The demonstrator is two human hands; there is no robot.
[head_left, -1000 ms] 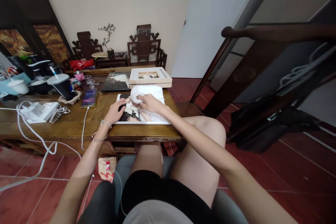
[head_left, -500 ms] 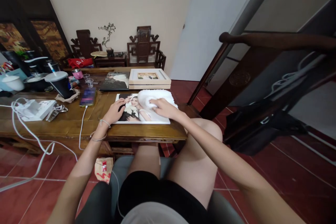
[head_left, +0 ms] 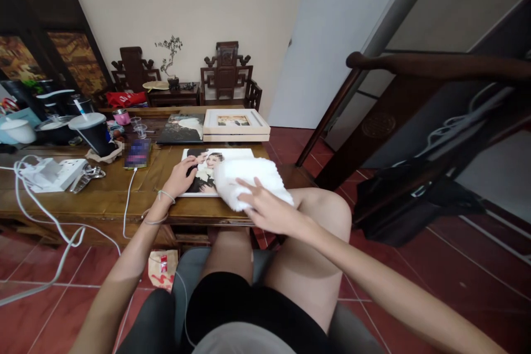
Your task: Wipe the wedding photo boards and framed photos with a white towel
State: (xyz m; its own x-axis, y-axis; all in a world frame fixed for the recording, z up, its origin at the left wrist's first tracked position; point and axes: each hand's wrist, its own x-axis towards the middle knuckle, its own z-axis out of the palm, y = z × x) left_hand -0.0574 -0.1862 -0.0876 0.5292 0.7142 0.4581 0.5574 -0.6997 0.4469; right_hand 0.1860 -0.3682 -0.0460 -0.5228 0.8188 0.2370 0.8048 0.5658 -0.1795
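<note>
Dark chair: its carved wood back (head_left: 385, 99) stands to my right, a smooth curved top rail above a round carved emblem.
Wooden table: brown and glossy (head_left: 160, 161), its near edge in front of my knees.
Photo panel: flat, smooth, white-edged (head_left: 203, 178), lying face up near the table's near edge; its left part shows, its near right corner is hidden.
White cloth: thick, fluffy, scallop-edged (head_left: 255, 168). Half a second ago it lay further away; now I have drawn it toward me, baring the panel's far right strip. I judge this a stroke across the surface, now over its near right end.
Box frames: pale, squared, stacked (head_left: 236, 128) beyond the panel.
My right hand: on the cloth (head_left: 269, 213), fingers parted on top, seemingly gripping a soft fold between fingers and thumb.
My left hand: fingers loosely spread and bent (head_left: 181, 178), resting on the panel's left edge.
Wristband: thin, pale (head_left: 166, 195), round my left wrist.
</note>
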